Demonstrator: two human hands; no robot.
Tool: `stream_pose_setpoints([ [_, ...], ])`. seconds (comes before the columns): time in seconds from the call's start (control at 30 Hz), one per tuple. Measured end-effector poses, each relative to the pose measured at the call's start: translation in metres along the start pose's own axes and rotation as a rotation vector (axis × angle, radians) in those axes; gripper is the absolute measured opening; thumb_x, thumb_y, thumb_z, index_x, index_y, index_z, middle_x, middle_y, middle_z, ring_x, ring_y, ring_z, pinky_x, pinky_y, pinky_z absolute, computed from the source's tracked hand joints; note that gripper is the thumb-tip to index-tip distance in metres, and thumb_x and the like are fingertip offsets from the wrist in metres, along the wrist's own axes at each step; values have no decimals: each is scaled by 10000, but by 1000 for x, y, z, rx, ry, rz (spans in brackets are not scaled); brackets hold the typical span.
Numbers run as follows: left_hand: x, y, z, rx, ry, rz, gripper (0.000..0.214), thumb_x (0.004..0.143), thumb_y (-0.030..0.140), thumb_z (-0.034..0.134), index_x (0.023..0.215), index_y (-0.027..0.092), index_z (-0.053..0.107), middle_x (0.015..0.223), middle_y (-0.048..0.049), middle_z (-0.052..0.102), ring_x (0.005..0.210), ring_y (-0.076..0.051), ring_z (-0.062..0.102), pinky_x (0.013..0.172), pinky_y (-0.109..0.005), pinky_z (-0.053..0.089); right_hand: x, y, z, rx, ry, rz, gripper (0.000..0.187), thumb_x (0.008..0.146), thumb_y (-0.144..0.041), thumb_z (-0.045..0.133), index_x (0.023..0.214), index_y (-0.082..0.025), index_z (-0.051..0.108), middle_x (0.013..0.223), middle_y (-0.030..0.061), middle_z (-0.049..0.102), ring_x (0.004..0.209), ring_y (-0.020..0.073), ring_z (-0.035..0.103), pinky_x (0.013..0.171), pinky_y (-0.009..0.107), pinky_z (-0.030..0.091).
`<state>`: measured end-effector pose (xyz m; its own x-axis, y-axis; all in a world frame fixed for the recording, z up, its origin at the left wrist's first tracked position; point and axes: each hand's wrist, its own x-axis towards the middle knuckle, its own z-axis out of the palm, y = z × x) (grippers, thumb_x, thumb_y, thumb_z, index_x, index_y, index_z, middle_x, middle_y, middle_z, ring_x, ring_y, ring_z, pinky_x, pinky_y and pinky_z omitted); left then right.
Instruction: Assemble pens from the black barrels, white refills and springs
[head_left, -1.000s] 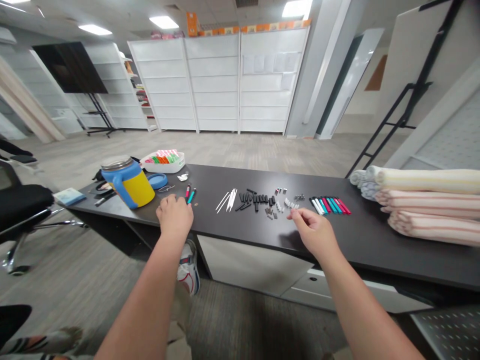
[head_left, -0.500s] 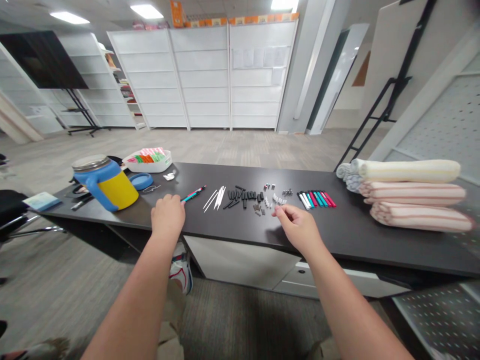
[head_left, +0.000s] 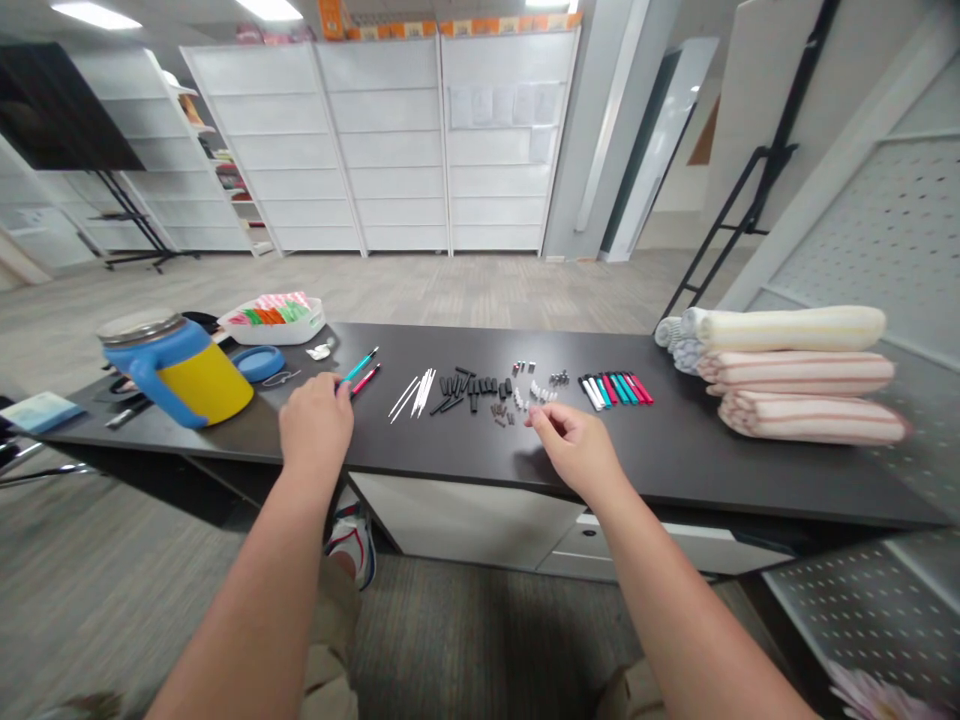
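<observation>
My left hand (head_left: 315, 428) rests on the dark table (head_left: 675, 460) with its fingers curled over the near ends of a teal pen (head_left: 359, 365) and a pink pen (head_left: 367, 378), which lie splayed apart. My right hand (head_left: 579, 452) hovers near the table's front edge. Its thumb and forefinger are pinched together over something too small to name. Just beyond it lie small brown parts (head_left: 501, 415) and small white parts (head_left: 527, 396). White rods (head_left: 414, 394), black tubes (head_left: 466, 384) and a row of coloured pen barrels (head_left: 617, 388) lie in groups along the table.
A yellow mug with a blue handle (head_left: 180, 375), a blue lid (head_left: 259, 362) and a white tray of coloured items (head_left: 274, 315) stand at the left. Rolled towels (head_left: 795, 372) are stacked at the right. White shelving lines the far wall.
The two pens have swung from lying together beside my left hand to splayed apart at its fingertips. My right hand has kept its pinch near the small parts. The view has shifted.
</observation>
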<state>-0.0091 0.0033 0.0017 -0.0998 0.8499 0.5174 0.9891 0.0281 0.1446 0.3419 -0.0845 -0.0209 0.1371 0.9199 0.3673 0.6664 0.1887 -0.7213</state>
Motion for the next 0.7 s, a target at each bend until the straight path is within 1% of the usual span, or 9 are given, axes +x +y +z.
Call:
stream_pose_setpoints([
  [0.07, -7, 14, -7, -230, -15, 154, 323, 1020, 386, 479, 1159, 179, 686, 1106, -121, 743, 1034, -290, 684, 911, -382, 513, 0, 0, 1, 27, -6, -13, 407, 1000, -541, 536, 898, -221, 766, 667, -1, 652, 608, 167, 565, 599, 280, 405],
  [0.17, -28, 42, -15, -571, -209, 450, 281, 999, 427, 572, 1112, 229, 737, 1106, -67, 764, 1014, -226, 700, 903, -317, 528, 0, -2, 2, 91, -70, -52, 379, 1001, -532, 558, 1125, -233, 754, 837, 14, 715, 611, 149, 566, 614, 277, 441],
  [0.2, -36, 52, -16, -659, -270, 517, 264, 995, 423, 592, 1090, 236, 753, 1093, -61, 770, 1010, -215, 703, 903, -307, 532, 0, -2, 3, 109, -108, -72, 389, 1001, -522, 565, 1204, -237, 733, 889, 19, 724, 597, 139, 557, 615, 276, 451],
  [0.27, -51, 71, -17, -800, -335, 554, 213, 978, 393, 643, 1048, 241, 774, 1044, -44, 785, 954, -188, 715, 870, -282, 538, 1, -4, 3, 123, -184, -122, 400, 1000, -498, 581, 1283, -245, 707, 944, 27, 732, 589, 129, 555, 624, 275, 467],
  [0.37, -63, 93, -14, -981, -393, 486, 153, 892, 376, 768, 961, 243, 803, 963, -23, 797, 865, -167, 721, 788, -255, 545, 1, -7, 2, 117, -268, -187, 313, 1008, -464, 587, 1141, -246, 768, 959, 41, 757, 710, 157, 636, 676, 280, 485],
  [0.47, -67, 106, -7, -1162, -432, 256, 231, 792, 417, 857, 898, 218, 808, 868, -32, 791, 775, -172, 706, 707, -260, 548, 0, -9, 0, 113, -315, -247, 310, 1027, -454, 565, 991, -241, 788, 945, 50, 777, 816, 187, 681, 731, 291, 493],
  [0.57, -69, 118, 1, -1351, -509, 51, 348, 761, 470, 868, 938, 180, 793, 766, -36, 756, 686, -164, 673, 651, -266, 540, -2, -10, -1, 104, -325, -297, 323, 1036, -464, 554, 986, -236, 778, 906, 47, 771, 808, 188, 682, 760, 293, 495],
  [0.63, -71, 128, 5, -1465, -518, 43, 357, 815, 487, 818, 964, 165, 773, 831, -51, 760, 760, -172, 693, 733, -283, 566, -2, -11, -1, 103, -343, -301, 319, 1040, -457, 545, 997, -234, 770, 903, 42, 771, 805, 186, 686, 761, 288, 495],
  [0.7, -73, 140, 5, -1526, -489, 92, 345, 906, 503, 727, 988, 168, 743, 952, -67, 765, 885, -182, 707, 839, -295, 571, -2, -11, -1, 102, -371, -298, 321, 1045, -450, 529, 997, -235, 762, 906, 37, 773, 801, 187, 691, 753, 286, 494],
])
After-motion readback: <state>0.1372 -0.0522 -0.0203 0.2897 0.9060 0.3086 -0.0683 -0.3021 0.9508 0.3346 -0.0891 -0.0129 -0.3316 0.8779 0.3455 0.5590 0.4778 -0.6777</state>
